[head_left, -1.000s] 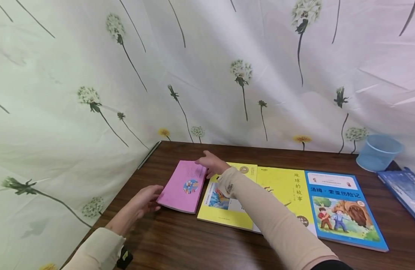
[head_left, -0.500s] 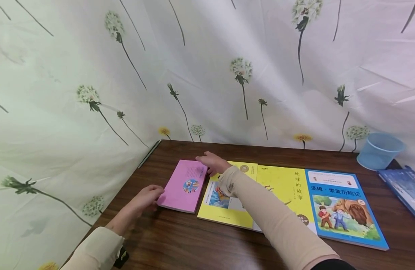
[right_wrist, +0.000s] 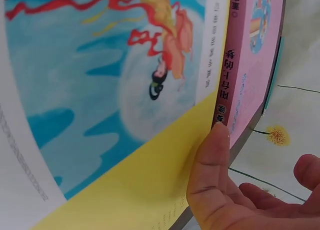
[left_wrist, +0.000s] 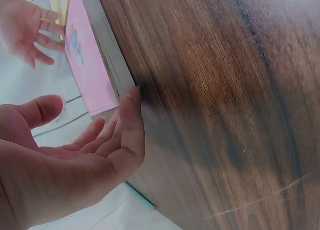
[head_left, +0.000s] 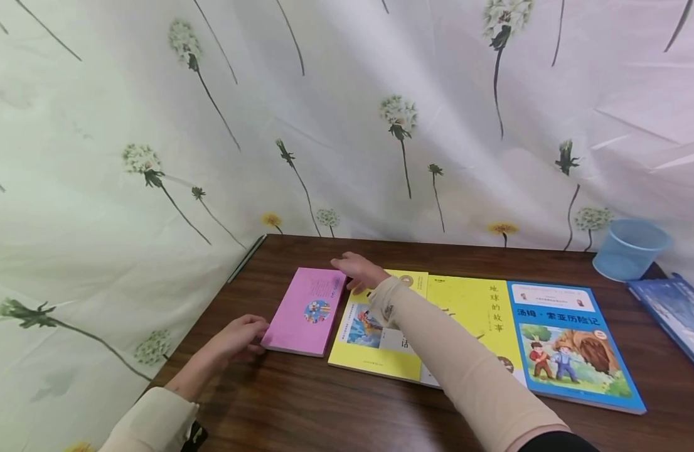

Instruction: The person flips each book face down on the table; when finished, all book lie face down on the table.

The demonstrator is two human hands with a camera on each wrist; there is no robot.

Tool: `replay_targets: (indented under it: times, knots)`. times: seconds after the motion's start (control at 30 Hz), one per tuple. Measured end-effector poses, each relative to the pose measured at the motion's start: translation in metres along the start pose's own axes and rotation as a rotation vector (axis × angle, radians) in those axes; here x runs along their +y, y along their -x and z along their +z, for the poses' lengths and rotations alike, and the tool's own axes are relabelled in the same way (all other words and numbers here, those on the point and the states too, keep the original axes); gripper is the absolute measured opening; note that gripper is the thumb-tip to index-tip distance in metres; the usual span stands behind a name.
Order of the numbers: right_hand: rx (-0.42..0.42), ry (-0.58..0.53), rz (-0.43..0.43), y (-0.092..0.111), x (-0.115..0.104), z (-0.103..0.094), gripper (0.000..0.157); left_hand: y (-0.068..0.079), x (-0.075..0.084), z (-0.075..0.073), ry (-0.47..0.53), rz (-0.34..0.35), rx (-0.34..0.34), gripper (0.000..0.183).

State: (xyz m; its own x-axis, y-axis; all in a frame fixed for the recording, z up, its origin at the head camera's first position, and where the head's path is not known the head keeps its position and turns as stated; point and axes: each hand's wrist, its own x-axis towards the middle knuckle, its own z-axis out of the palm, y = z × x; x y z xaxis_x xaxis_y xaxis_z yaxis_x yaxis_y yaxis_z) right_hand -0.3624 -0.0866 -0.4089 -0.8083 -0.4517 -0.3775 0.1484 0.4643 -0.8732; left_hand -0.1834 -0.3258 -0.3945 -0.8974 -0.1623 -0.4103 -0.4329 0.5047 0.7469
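Pink book (head_left: 302, 317), flat, left. Left hand (head_left: 234, 342), fingers relaxed, ungripping, at near-left corner; contact uncertain. Right hand (head_left: 360, 271), likewise ungripping, far-right corner. Yellow book (head_left: 375, 362), just right.

Tub (head_left: 631, 251), one: light blue, round, widening toward the rim; upright at the table's far right corner, close to the backdrop. Book (head_left: 671, 317), one: dark blue cover with paler areas, lying just in front of the tub; cut off by the right edge of the head view. Table (head_left: 302, 408): dark brown, wood-grained top; a light scratch shows in the left wrist view. Strip (head_left: 247, 258), one: narrow, dark and greenish, along the far part of the table's left edge. Backdrop (head_left: 336, 125): white cloth, creased, behind and left of the table; printed with pale dandelion heads, green buds, yellow blooms and thin dark stems.
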Motion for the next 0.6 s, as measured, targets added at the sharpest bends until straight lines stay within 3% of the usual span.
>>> replay_targets:
  times: [0.23, 0.6]
  knots:
    - [-0.006, -0.009, 0.041, 0.0034, -0.0047, 0.0007, 0.072, 0.0035, 0.0043, -0.0017, 0.043, -0.022, -0.030, 0.052]
    - [-0.017, -0.019, 0.023, 0.0015, 0.0002, -0.0016, 0.075, 0.0039, 0.0052, -0.0010, 0.064, -0.024, -0.031, 0.052]
